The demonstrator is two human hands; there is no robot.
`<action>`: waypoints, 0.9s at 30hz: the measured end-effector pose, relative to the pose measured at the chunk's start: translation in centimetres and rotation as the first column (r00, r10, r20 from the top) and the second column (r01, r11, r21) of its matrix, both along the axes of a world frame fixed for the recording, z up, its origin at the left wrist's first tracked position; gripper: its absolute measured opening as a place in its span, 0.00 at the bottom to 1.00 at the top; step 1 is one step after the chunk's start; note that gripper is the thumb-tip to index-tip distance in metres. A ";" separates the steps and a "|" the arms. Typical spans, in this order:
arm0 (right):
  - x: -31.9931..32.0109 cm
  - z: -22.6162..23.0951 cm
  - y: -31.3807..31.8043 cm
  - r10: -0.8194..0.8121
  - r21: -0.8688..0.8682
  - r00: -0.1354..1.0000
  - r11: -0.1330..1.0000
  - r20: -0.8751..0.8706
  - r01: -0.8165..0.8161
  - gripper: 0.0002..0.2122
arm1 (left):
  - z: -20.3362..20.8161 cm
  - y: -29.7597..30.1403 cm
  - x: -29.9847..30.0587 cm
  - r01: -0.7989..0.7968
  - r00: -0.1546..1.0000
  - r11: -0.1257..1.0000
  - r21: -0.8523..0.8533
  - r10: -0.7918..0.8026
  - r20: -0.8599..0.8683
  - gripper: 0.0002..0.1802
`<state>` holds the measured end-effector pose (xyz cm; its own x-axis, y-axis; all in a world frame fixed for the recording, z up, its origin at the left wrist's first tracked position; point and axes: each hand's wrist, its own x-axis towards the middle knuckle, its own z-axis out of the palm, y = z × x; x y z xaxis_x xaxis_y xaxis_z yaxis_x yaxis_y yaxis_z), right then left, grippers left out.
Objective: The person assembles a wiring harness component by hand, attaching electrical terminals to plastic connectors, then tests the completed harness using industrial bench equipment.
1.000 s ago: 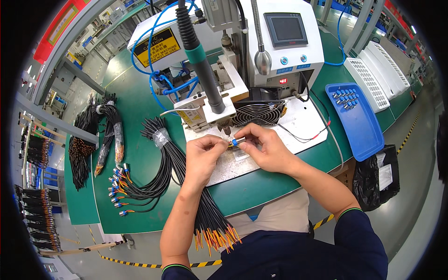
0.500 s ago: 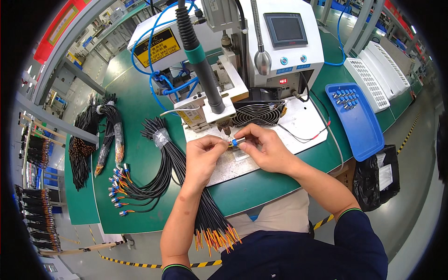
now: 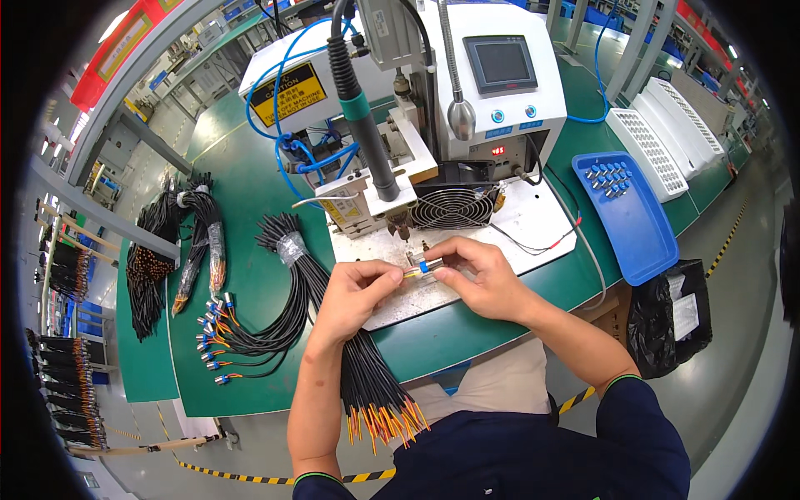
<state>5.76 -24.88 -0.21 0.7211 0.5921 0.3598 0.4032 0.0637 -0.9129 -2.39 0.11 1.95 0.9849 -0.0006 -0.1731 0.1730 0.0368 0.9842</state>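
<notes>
My left hand (image 3: 354, 293) pinches thin orange wires at the end of a black cable, and a bundle of black cables with orange tips (image 3: 373, 398) runs under that wrist toward my lap. My right hand (image 3: 481, 277) holds a small connector with a blue ring (image 3: 427, 266) against those wire ends. Both hands meet over the white metal plate (image 3: 533, 221) just in front of the soldering machine's nozzle (image 3: 398, 223).
A white machine with a screen (image 3: 498, 77) and a round fan grille (image 3: 454, 207) stands behind the plate. A blue tray with small connectors (image 3: 627, 208) lies at right, white perforated trays (image 3: 658, 142) beyond it. Finished black cables with blue ends (image 3: 250, 329) lie at left.
</notes>
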 end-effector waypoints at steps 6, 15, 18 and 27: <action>-2.4 1.5 -0.9 0.051 -0.063 0.999 0.997 0.019 -0.049 0.13 | 2.9 0.4 -3.0 0.225 0.972 0.956 0.189 -0.206 -0.114 0.14; -6.1 0.2 -1.2 0.187 -0.146 0.981 0.971 -0.049 -0.192 0.15 | 5.5 14.0 -12.0 -0.482 0.875 0.864 0.145 0.465 0.137 0.11; -6.6 -0.3 -1.6 0.157 -0.199 0.987 0.967 -0.033 -0.160 0.14 | 5.7 15.1 -14.6 -0.762 0.647 0.541 0.355 0.663 0.377 0.10; -6.8 -0.4 -1.8 0.178 -0.178 0.984 0.969 0.014 -0.173 0.14 | -1.2 4.4 -13.8 -0.319 0.930 0.501 0.805 0.328 0.164 0.06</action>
<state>-1.00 -26.64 -0.66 0.5907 0.7641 0.2592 0.4272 -0.0236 -0.9039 -16.19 4.52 0.71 0.8851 0.4611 0.0628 0.3276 -0.7132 0.6197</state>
